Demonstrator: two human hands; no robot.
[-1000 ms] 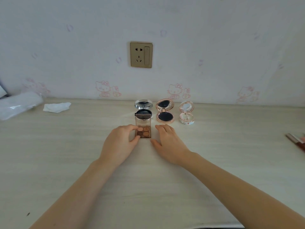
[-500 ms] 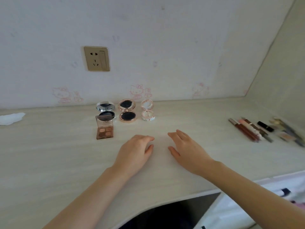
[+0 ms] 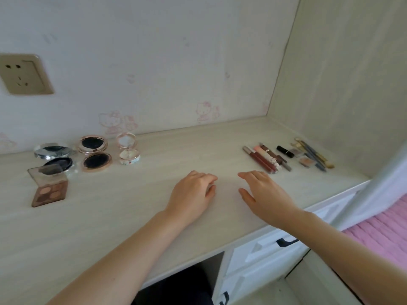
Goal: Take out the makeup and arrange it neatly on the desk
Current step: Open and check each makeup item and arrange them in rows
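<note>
Two empty hands over the desk, makeup laid out to either side.

The left hand (image 3: 191,195) hangs with fingers loosely curled, holding nothing; the right hand (image 3: 263,194) is spread, also holding nothing, close to the lip gloss tubes (image 3: 263,159), black lipstick (image 3: 285,151) and pencils (image 3: 313,155). Far left on the desk (image 3: 154,216): an open eyeshadow palette (image 3: 49,192) and three open compacts (image 3: 94,154).

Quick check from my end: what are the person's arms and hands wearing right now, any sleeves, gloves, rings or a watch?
Nothing is worn that the head view shows. The left hand and right hand are bare, with no gloves and no rings visible. Both forearms are uncovered from wrist to the frame edge, so no sleeve shows, and neither wrist carries a watch or band.
</note>
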